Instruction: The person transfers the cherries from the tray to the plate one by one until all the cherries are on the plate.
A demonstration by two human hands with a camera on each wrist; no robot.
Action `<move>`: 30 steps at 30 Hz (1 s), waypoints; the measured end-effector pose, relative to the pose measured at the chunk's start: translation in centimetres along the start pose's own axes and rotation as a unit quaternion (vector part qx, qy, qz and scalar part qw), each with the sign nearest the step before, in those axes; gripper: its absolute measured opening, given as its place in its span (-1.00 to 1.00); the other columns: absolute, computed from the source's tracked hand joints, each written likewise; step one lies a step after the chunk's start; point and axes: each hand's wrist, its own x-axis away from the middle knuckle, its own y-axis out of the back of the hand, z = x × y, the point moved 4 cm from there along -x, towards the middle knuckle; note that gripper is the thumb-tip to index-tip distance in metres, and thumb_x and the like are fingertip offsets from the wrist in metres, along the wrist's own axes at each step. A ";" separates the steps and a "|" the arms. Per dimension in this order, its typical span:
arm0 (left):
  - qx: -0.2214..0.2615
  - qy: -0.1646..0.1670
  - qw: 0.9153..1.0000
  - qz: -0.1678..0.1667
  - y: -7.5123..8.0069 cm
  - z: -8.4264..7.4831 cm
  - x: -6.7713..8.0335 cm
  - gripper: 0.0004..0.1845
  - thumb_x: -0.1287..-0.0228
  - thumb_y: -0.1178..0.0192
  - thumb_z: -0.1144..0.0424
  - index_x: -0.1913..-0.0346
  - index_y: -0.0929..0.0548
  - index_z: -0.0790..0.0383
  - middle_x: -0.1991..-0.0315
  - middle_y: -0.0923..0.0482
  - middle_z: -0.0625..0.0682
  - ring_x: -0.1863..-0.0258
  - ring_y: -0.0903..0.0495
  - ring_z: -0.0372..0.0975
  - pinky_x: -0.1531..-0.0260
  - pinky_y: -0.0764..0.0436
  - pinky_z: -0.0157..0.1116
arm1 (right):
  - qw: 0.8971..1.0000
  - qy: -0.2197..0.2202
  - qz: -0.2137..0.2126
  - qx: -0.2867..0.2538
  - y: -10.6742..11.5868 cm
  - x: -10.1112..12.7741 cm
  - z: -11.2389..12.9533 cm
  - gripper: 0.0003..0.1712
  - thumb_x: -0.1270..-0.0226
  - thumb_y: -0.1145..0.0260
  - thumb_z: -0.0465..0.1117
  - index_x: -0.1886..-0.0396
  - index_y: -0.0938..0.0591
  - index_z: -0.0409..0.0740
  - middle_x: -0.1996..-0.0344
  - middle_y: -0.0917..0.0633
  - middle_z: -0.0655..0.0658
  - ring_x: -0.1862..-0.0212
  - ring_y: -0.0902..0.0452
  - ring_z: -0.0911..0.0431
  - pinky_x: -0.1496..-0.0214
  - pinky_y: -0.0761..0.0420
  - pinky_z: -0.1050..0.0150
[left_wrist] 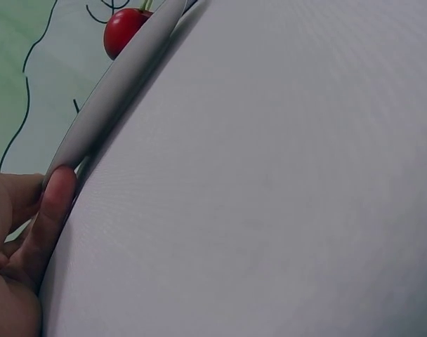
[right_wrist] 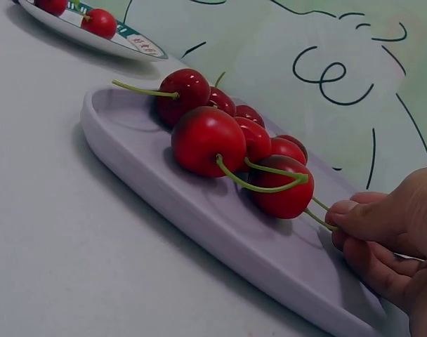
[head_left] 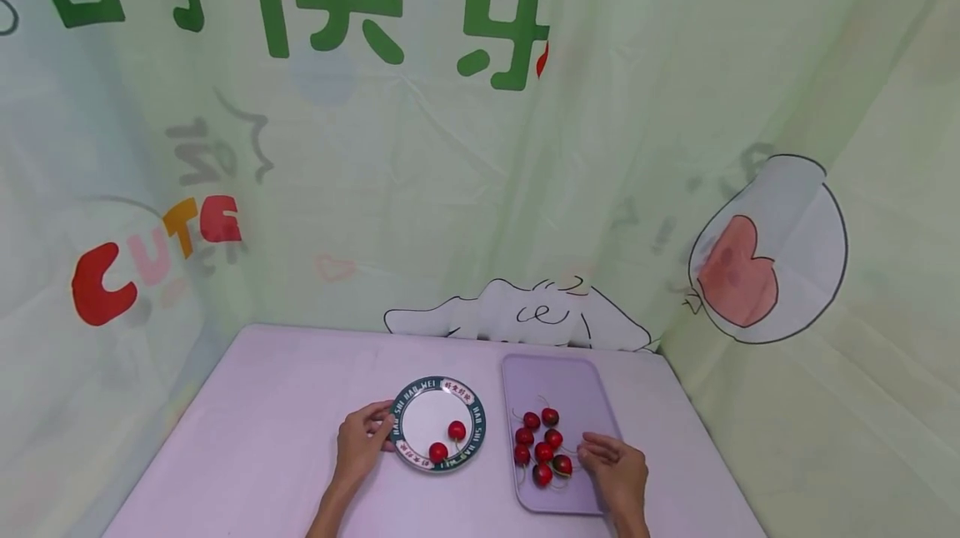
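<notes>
Cherries (head_left: 542, 445) lie on a tray (head_left: 552, 377) on the lilac tabletop (head_left: 255, 421); two on the plate (head_left: 476, 420). Right hand (head_left: 617, 465) pinches a stem (right_wrist: 317, 217); left hand (head_left: 362, 440) fingers hold the plate's rim.

Lilac table (head_left: 262, 430) bears a plate (head_left: 474, 417) and seemingly plastic tray (head_left: 577, 396).

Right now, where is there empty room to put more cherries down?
The plate is bare across its upper middle, above its two cherries. The tray is bare at its far end. Its near half is crowded with cherries, where the right hand pinches a stem.
</notes>
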 end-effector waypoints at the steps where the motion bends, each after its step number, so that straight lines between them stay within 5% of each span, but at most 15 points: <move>1: 0.000 0.001 1.000 0.002 0.0 0.0 0.0 -0.65 -0.54 -0.32 0.39 -0.30 -0.74 0.29 0.05 -0.79 0.20 0.57 -0.69 -0.30 0.50 -0.74 -0.43 | 1.000 -0.004 0.001 0.002 -0.1 -0.1 -0.2 -0.65 -0.27 -0.58 -0.44 -0.06 -0.82 -0.40 0.26 -0.92 -0.20 0.34 -0.78 0.43 0.24 -0.68 0.62; 7: 0.002 0.005 1.000 0.012 -0.1 0.1 -0.2 -0.65 -0.55 -0.31 0.38 -0.32 -0.73 0.27 0.03 -0.78 0.18 0.54 -0.70 -0.28 0.48 -0.74 -0.43 | 1.000 -0.003 0.003 0.016 -0.1 -0.3 -0.5 -0.64 -0.32 -0.58 -0.38 -0.08 -0.81 -0.41 0.29 -0.92 -0.15 0.38 -0.74 0.50 0.24 -0.60 0.70; 11: 0.005 0.007 1.000 0.011 0.0 0.2 -0.2 -0.64 -0.53 -0.32 0.40 -0.31 -0.73 0.29 0.04 -0.78 0.19 0.54 -0.70 -0.29 0.49 -0.76 -0.42 | 0.999 -0.039 -0.008 -0.032 0.1 0.1 -0.1 -0.62 -0.33 -0.56 -0.42 -0.10 -0.77 -0.51 0.36 -0.91 -0.14 0.43 -0.76 0.45 0.29 -0.72 0.58; 18: 0.021 0.004 1.000 0.011 0.1 0.1 -0.4 -0.65 -0.53 -0.33 0.41 -0.30 -0.74 0.28 0.03 -0.79 0.21 0.60 -0.71 -0.29 0.51 -0.76 -0.42 | 0.967 -0.135 -0.004 -0.217 0.1 0.5 -0.1 -0.54 -0.38 -0.47 -0.53 -0.21 -0.63 -0.70 0.47 -0.89 -0.07 0.42 -0.86 0.18 0.23 -0.90 0.23; 30: 0.015 0.007 1.000 0.012 0.1 0.2 -0.1 -0.65 -0.54 -0.33 0.38 -0.30 -0.74 0.28 0.03 -0.79 0.20 0.60 -0.71 -0.28 0.51 -0.72 -0.45 | 0.949 -0.180 -0.013 -0.260 0.1 0.5 -0.3 -0.64 -0.40 -0.48 -0.50 -0.13 -0.71 -0.60 0.45 -0.89 -0.07 0.37 -0.89 0.12 0.17 -0.91 0.20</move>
